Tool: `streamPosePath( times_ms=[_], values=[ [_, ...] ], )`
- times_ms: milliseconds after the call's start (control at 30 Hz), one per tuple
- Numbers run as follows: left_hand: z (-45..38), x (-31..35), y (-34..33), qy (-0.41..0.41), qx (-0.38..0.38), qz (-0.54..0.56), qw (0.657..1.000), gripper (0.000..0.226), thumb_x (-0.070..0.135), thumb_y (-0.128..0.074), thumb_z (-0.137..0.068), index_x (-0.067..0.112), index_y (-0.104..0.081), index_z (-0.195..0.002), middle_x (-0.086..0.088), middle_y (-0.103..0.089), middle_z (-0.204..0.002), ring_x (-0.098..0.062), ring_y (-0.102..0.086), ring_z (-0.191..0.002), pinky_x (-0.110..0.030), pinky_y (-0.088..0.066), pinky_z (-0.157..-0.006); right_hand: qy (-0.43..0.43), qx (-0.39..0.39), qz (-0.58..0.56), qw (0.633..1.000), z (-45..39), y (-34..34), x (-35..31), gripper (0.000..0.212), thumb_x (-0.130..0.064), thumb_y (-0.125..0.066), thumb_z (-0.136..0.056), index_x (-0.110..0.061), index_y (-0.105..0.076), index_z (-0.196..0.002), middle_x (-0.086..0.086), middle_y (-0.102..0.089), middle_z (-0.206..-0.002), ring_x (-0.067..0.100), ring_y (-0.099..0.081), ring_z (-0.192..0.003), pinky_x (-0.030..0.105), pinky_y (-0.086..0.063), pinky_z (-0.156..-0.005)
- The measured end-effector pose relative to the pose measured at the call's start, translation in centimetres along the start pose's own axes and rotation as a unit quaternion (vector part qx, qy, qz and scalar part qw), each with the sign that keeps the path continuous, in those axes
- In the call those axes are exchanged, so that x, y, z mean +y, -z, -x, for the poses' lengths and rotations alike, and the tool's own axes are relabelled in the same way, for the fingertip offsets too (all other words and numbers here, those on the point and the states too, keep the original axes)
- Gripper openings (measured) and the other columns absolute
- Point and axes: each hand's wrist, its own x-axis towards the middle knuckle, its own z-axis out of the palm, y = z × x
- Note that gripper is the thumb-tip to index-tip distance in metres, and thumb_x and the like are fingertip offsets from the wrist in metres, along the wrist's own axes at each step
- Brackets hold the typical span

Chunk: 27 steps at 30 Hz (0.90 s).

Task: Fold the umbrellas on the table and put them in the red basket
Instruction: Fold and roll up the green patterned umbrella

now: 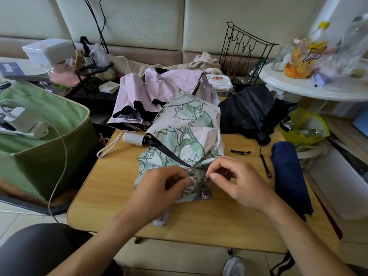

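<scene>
Floral umbrella point(187, 134), surface's near edge: folding; both hands point(159, 188) pinch its canopy pleats. Next: wrap, snap strap.

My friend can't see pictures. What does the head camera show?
Both hands, left hand and right hand, pinch the floral umbrella's fabric on a wooden table. Pink, black and navy umbrellas lie nearby.

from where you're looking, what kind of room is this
Probably a lived-in home room: a padded sofa back behind the small wooden table, a snack bag on a white side table.
</scene>
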Motion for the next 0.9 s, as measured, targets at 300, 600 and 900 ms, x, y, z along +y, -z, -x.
streamPosePath(
  times_ms=[300, 600, 900],
  values=[
    [-0.2, -0.4, 0.1, 0.025, 0.019, 0.017, 0.999, 0.019, 0.034, -0.068, -0.097, 0.035, -0.068, -0.079, 0.007, -0.058, -0.058, -0.006, -0.046, -0.051, -0.021, -0.033, -0.049, 0.080, 0.045, -0.017, 0.996, -0.2, -2.1, -0.9, 0.010, -0.015, -0.079, -0.090, -0.019, -0.074, -0.097, -0.009, -0.066, -0.096, 0.018, -0.067, -0.088, 0.029, -0.056, -0.075],
    [0.0, -0.1, 0.2, -0.106, -0.002, -0.036, 0.994, 0.010, 0.038, -0.066, -0.098, 0.029, -0.071, -0.098, 0.016, -0.065, -0.086, -0.008, -0.063, -0.080, -0.024, -0.047, -0.066, 0.086, 0.074, -0.043, 0.993, -0.6, -2.9, -1.4, 0.013, -0.014, -0.080, -0.090, -0.018, -0.069, -0.084, -0.005, -0.063, -0.087, 0.021, -0.064, -0.081, 0.040, -0.053, -0.069],
    [0.4, -1.0, 0.5, -0.184, 0.006, -0.236, 0.954, 0.017, 0.044, -0.062, -0.096, 0.032, -0.073, -0.100, 0.013, -0.064, -0.078, -0.007, -0.059, -0.073, -0.030, -0.047, -0.056, 0.113, 0.039, -0.011, 0.993, -0.4, -2.4, -1.0, 0.015, -0.020, -0.081, -0.090, -0.021, -0.070, -0.100, -0.010, -0.065, -0.100, 0.019, -0.063, -0.096, 0.037, -0.053, -0.079]
  ],
)
